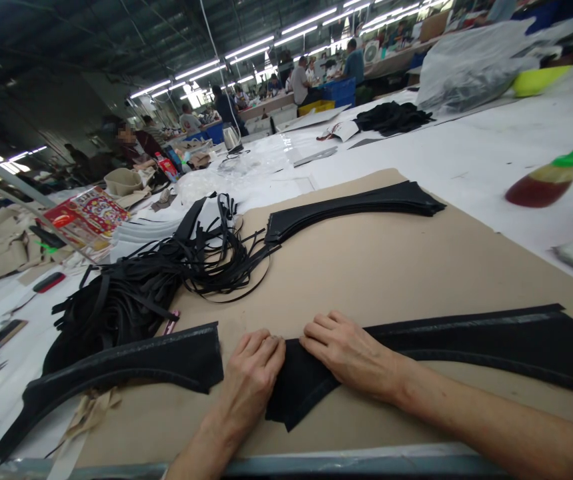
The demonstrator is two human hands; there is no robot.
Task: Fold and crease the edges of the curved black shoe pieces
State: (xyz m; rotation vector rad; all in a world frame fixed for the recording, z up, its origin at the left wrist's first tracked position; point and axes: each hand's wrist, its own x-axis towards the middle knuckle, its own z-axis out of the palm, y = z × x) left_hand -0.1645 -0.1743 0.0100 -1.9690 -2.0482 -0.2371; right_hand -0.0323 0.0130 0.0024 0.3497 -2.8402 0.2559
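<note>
A long black curved panel (pixel 486 340) of sheet material lies across the front right of the tan board (pixel 366 267). Its left end is under both of my hands. With fingers curled together, my left hand (pixel 253 370) grips the end's left edge. My right hand (pixel 349 357) has its bent fingers closed at the top edge, close beside the left. What the fingertips pinch is partly hidden. Another black curved panel (pixel 166 360) rests to the left, apart from my left hand. A dull band runs along the upper edge of both panels.
Stacked black curved panels (pixel 351 208) lie farther back on the board. A tangled heap of black strips (pixel 166 287) sits at left. A bottle of dark red-brown liquid with a green nozzle (pixel 541 185) lies at right. Other people work at distant tables.
</note>
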